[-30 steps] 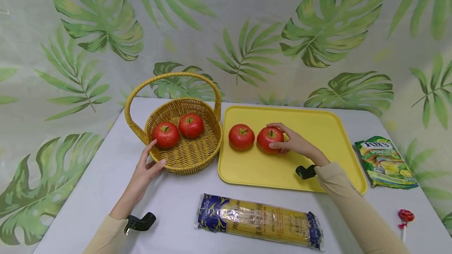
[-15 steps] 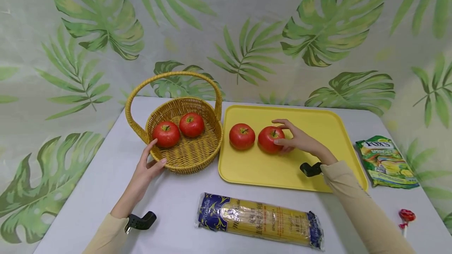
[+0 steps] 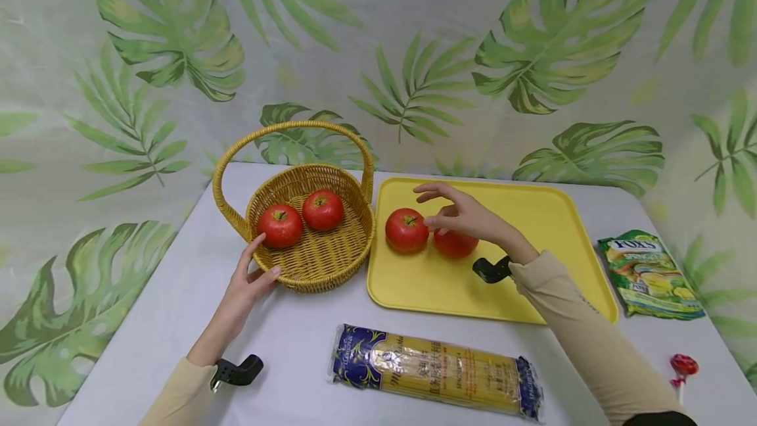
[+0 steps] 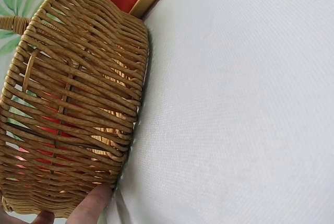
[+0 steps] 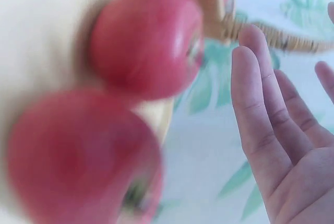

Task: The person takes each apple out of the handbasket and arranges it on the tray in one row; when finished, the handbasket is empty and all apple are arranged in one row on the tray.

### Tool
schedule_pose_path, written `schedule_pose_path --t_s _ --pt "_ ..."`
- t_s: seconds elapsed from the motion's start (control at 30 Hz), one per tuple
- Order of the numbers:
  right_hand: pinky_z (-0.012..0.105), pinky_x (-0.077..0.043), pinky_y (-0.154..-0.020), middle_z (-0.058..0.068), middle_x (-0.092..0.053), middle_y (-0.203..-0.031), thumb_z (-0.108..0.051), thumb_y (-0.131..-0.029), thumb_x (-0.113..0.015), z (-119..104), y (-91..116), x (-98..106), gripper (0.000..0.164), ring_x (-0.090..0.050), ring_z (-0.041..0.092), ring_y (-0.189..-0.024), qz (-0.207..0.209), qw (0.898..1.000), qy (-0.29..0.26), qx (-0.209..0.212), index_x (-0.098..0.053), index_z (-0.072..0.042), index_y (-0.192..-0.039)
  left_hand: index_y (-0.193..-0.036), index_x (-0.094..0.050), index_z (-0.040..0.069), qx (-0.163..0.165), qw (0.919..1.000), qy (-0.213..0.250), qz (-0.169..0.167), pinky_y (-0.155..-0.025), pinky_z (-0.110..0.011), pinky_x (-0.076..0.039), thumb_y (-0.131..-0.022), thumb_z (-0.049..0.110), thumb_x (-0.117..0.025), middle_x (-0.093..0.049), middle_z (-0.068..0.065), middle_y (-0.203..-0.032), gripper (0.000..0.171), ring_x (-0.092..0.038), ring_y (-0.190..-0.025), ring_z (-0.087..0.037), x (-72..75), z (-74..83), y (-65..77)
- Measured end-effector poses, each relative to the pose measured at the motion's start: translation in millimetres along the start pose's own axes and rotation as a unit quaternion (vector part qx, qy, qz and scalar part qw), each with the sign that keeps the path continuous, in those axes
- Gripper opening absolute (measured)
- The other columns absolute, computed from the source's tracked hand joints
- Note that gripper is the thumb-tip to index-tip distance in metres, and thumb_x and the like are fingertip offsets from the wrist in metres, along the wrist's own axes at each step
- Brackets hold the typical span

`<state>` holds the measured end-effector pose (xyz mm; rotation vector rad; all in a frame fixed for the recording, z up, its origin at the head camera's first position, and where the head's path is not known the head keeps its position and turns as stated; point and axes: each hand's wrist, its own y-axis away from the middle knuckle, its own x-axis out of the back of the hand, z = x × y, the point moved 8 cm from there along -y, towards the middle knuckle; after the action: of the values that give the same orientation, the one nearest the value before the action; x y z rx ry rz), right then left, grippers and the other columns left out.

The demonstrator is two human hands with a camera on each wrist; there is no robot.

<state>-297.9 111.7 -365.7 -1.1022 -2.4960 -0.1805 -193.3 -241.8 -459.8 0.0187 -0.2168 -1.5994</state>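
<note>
My left hand (image 3: 244, 291) holds the near-left side of a wicker basket (image 3: 319, 278), with thumb and index finger at the rim. In the left wrist view, fingertips (image 4: 91, 205) touch the outside of its woven wall. Inside the basket sit two red apples, the left apple (image 3: 280, 225) and the right apple (image 3: 322, 210). My right hand (image 3: 464, 215) is raised over a yellow tray (image 3: 426, 288), its fingers apart and nothing held. Below it are a left tray apple (image 3: 406, 230) and a right tray apple (image 3: 457, 244), which the hand partly covers.
A spaghetti pack (image 3: 434, 372) lies in front of the tray. To the right are a green candy bag (image 3: 650, 275) and a red lollipop (image 3: 684, 365). The basket's tall arched handle (image 3: 296, 125) stands up behind. A leaf-patterned cloth (image 3: 414, 18) hangs at the back.
My right hand has let go of the right tray apple, then lifted and moved left toward the other tray apple. The left hand and basket look the same.
</note>
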Motion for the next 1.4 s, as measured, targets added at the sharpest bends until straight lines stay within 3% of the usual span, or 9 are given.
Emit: schedule_pose_path --t_s 0.17,0.23,0.37,0.57,0.7,0.93,1.27,1.4 --pt "0.046 -0.051 -0.086 0.013 -0.049 -0.134 -0.016 -0.092 -0.065 -22.2 -27.7 -26.8 0.053 -0.057 0.032 -0.109 -0.023 0.999 0.021 0.038 -0.042 -0.012 -0.140 -0.153 -0.013 0.030 0.002 1.0000 0.002 0.000 -0.104 -0.043 -0.035 -0.097 0.023 -0.058 0.008 -0.007 -0.157 0.073 -0.025 -0.136 -0.042 -0.3 -0.7 0.4" --pt "0.047 -0.051 -0.087 0.015 -0.048 -0.134 -0.015 -0.092 -0.065 -28.0 -38.9 -37.7 0.054 -0.058 0.034 -0.107 -0.033 0.998 0.018 0.042 -0.041 -0.013 -0.141 -0.153 -0.013 0.030 0.002 1.0000 0.002 0.002 -0.104 -0.043 -0.035 -0.097 0.022 -0.058 0.009 -0.006 -0.157 0.072 -0.025 -0.136 -0.041 -0.2 -0.8 0.4" --pt "0.056 -0.052 -0.075 0.018 -0.044 -0.136 -0.014 -0.092 -0.065 -34.8 -61.1 -57.8 0.055 -0.063 0.040 -0.087 -0.052 0.998 -0.002 0.040 -0.040 -0.014 -0.142 -0.154 -0.013 0.030 0.003 1.0000 0.002 0.005 -0.105 -0.046 -0.033 -0.098 0.020 -0.056 0.008 -0.006 -0.157 0.072 -0.025 -0.136 -0.041 -0.3 0.0 0.3" --pt "0.050 -0.054 -0.073 0.011 -0.041 -0.139 -0.020 -0.093 -0.063 -36.9 -90.3 -78.4 0.059 -0.065 0.031 -0.085 -0.060 0.998 -0.029 0.023 -0.035 -0.019 -0.146 -0.154 -0.012 0.029 0.000 1.0000 0.006 0.007 -0.105 -0.047 -0.033 -0.098 0.015 -0.054 0.008 -0.007 -0.157 0.071 -0.023 -0.137 -0.043 -0.9 2.2 0.2" --pt "0.045 -0.055 -0.073 0.016 -0.036 -0.143 -0.021 -0.093 -0.063 -34.5 -108.2 -86.8 0.061 -0.065 0.030 -0.084 -0.059 0.997 -0.049 -0.001 -0.033 -0.019 -0.147 -0.154 -0.012 0.029 0.000 1.0000 0.008 0.006 -0.104 -0.047 -0.033 -0.099 0.015 -0.054 0.008 -0.006 -0.157 0.071 -0.022 -0.137 -0.043 -1.6 2.8 0.3" --pt "0.054 -0.052 -0.081 0.020 -0.028 -0.148 -0.016 -0.094 -0.061 -25.9 -132.1 -98.5 0.066 -0.064 0.042 -0.091 -0.060 0.993 -0.087 -0.056 -0.027 -0.016 -0.150 -0.154 -0.012 0.029 0.001 0.9999 0.006 0.008 -0.104 -0.046 -0.034 -0.099 0.015 -0.054 0.008 -0.006 -0.157 0.071 -0.023 -0.137 -0.043 -1.3 2.4 0.4" --pt "0.057 -0.048 -0.087 0.012 -0.010 -0.155 -0.017 -0.095 -0.060 -11.7 -144.1 -118.8 0.069 -0.058 0.051 -0.098 -0.085 0.981 -0.110 -0.138 -0.022 -0.027 -0.151 -0.154 -0.012 0.030 0.005 0.9999 0.008 0.012 -0.104 -0.047 -0.035 -0.098 0.016 -0.055 0.008 -0.006 -0.157 0.071 -0.023 -0.137 -0.043 -0.2 0.1 -0.9" --pt "0.057 -0.048 -0.088 0.012 -0.009 -0.155 -0.018 -0.094 -0.061 -6.1 -146.8 -125.8 0.071 -0.058 0.051 -0.099 -0.091 0.973 -0.111 -0.178 -0.021 -0.029 -0.151 -0.154 -0.012 0.030 0.002 0.9999 0.009 0.011 -0.103 -0.047 -0.035 -0.098 0.016 -0.055 0.008 -0.005 -0.157 0.071 -0.024 -0.137 -0.043 -0.1 0.4 -0.8"
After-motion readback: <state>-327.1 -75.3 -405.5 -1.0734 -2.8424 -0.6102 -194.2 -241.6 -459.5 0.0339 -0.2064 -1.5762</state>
